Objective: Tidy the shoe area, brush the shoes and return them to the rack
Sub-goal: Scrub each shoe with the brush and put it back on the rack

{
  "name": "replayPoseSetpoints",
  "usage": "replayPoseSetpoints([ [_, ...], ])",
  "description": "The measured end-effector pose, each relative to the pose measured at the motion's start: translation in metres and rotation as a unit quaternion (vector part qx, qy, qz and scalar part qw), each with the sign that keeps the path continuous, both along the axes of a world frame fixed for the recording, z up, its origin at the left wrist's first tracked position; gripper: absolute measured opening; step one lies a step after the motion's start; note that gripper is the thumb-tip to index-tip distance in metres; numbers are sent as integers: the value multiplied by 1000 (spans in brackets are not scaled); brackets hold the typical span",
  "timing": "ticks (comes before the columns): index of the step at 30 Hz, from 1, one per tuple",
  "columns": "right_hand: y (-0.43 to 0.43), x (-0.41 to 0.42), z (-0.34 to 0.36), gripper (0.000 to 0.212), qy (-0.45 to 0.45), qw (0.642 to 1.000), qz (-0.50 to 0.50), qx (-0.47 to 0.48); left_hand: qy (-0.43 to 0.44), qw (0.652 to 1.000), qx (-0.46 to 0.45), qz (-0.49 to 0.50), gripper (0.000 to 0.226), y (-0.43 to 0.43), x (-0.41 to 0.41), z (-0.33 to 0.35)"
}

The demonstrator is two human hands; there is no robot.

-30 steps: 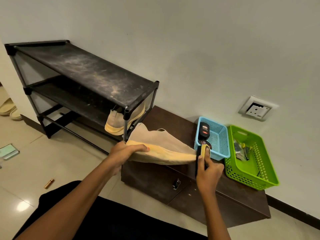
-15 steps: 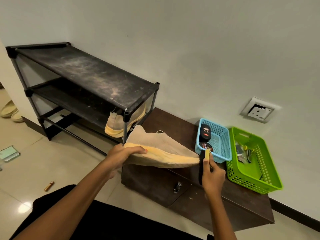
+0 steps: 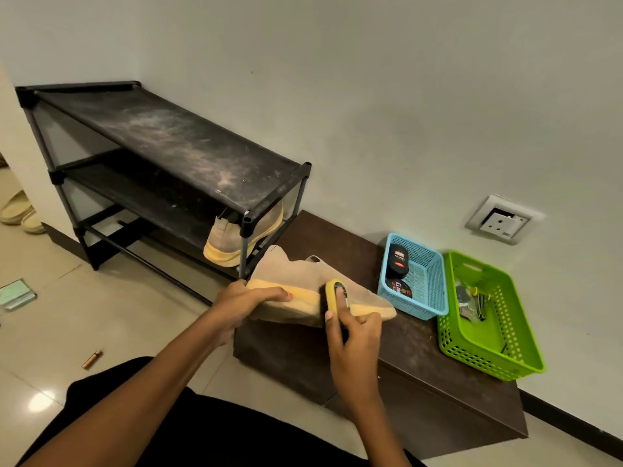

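A beige shoe (image 3: 303, 279) with a yellow sole is held on its side above the dark wooden cabinet (image 3: 414, 352). My left hand (image 3: 247, 303) grips its heel end, thumb along the sole. My right hand (image 3: 354, 335) holds a yellow-backed shoe brush (image 3: 333, 293), whose black bristles press against the middle of the shoe's side. The matching shoe (image 3: 229, 242) stands heel-out on the lower shelf of the dusty black shoe rack (image 3: 175, 146).
A blue basket (image 3: 428, 284) with polish tins and a green basket (image 3: 495, 352) with small tools sit on the cabinet's right part. Pale slippers (image 3: 20, 214) lie at the far left. A small brass tube (image 3: 91, 359) and a flat green item (image 3: 17, 293) lie on the tiled floor.
My right hand has moved the brush left along the shoe, from the toe tip to the middle of its side. My left hand has kept its grip on the heel.
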State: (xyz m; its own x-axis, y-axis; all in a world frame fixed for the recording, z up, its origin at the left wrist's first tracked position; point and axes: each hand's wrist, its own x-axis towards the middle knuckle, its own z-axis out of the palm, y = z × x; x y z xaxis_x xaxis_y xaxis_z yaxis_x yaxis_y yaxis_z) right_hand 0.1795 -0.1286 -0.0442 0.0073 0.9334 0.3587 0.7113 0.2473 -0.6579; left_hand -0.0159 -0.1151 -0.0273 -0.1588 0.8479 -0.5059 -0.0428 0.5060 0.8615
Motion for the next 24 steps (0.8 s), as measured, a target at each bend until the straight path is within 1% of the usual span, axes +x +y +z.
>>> replayPoseSetpoints([
  [2,11,10,-6,44,3,999,-37,9,16,1000,1,-5,104,-2,4,0],
  [4,23,17,-5,42,11,996,-84,-3,27,1000,8,-6,107,-3,8,-1],
  [6,19,3,4,41,33,994,-103,-13,25,1000,11,2,108,-1,10,-2],
  [7,11,-9,10,40,47,996,-79,-14,26,1000,13,1,108,-1,10,-2],
  [9,-10,-32,17,42,37,999,20,17,31,999,21,-2,110,-1,10,-2],
  [10,-14,-35,17,43,21,998,51,35,29,999,22,-2,115,-1,9,0],
  [11,-12,-31,16,44,10,997,57,48,20,1000,20,-2,122,0,8,2],
  [12,-5,-23,13,44,2,999,31,41,9,1000,21,-4,129,0,8,3],
  [13,4,-11,9,42,-2,999,-21,26,1,1000,23,-8,134,0,9,4],
  [14,11,0,9,41,6,997,-72,13,1,1000,26,-13,136,-1,10,6],
  [15,11,3,11,39,27,995,-96,9,6,1000,25,-11,136,-3,13,7],
  [16,6,-3,15,36,47,995,-84,9,13,1000,24,-9,135,-3,15,7],
  [17,-2,-15,19,37,52,998,-42,20,21,1000,22,-7,133,-4,18,7],
  [19,-21,-39,22,43,27,998,33,48,30,999,19,-7,133,-2,17,7],
  [20,-21,-38,20,45,19,998,33,57,31,999,17,-7,135,-1,17,9],
  [22,-4,-18,16,44,23,999,-43,20,45,999,19,-13,130,-1,16,8],
  [23,3,-7,15,43,41,995,-89,5,62,998,21,-21,122,-2,17,9],
  [24,2,-5,17,40,66,992,-108,5,77,996,22,-25,115,-2,18,8],
])
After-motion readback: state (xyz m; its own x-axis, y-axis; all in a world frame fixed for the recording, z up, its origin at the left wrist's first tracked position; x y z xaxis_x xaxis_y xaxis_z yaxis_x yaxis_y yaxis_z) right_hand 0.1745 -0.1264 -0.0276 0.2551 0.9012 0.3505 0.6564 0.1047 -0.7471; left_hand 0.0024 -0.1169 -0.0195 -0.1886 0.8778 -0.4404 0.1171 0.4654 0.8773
